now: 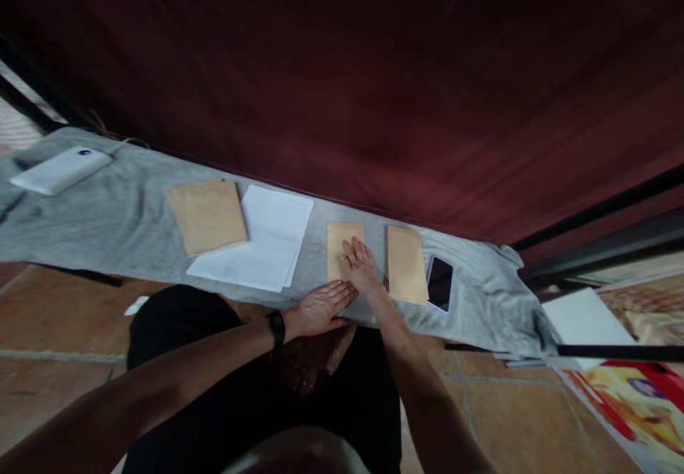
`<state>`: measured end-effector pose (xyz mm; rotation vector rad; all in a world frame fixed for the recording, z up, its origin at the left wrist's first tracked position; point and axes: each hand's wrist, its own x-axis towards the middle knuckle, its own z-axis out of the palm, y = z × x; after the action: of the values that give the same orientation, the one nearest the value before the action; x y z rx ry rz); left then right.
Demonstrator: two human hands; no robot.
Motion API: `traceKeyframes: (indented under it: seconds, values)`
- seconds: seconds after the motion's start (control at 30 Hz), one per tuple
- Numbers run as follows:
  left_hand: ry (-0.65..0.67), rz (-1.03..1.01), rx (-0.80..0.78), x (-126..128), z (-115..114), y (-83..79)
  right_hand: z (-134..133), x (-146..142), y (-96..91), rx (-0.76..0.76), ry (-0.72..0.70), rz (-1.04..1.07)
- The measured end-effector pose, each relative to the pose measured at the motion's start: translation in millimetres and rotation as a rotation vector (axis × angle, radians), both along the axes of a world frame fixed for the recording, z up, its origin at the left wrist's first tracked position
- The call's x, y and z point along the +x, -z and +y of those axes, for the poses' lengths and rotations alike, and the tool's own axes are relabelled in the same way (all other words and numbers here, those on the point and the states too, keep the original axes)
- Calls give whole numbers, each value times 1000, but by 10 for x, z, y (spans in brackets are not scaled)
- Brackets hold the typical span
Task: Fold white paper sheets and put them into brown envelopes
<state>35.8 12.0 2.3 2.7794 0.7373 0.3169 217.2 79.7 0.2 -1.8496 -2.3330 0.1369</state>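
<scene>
My right hand (pixel 360 266) lies flat, fingers spread, on a small tan envelope (pixel 340 242) that rests on the grey cloth (pixel 128 217). My left hand (pixel 320 308), with a black watch on its wrist, lies open with its fingers stretched out at the envelope's near edge, touching the cloth there. A second tan envelope (pixel 406 264) lies just to the right of my right hand. White sheets of paper (pixel 261 242) lie to the left of the small envelope.
A stack of larger tan envelopes (pixel 207 215) sits left of the white sheets. A dark phone (pixel 440 283) lies right of the second envelope. A white flat device (pixel 58 169) is at far left. A dark red curtain hangs behind. Tiled floor lies below.
</scene>
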Motion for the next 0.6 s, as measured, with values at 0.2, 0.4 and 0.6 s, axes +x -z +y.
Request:
traceKeyframes:
  seconds: [0.2, 0.4, 0.6]
  values:
    - [26, -30, -3, 5, 17, 67, 333, -44, 69, 28, 80, 6]
    - [35, -41, -14, 0, 18, 96, 543, -60, 135, 65, 148, 2]
    - [37, -101, -52, 2, 15, 54, 631, -95, 137, 113, 199, 10]
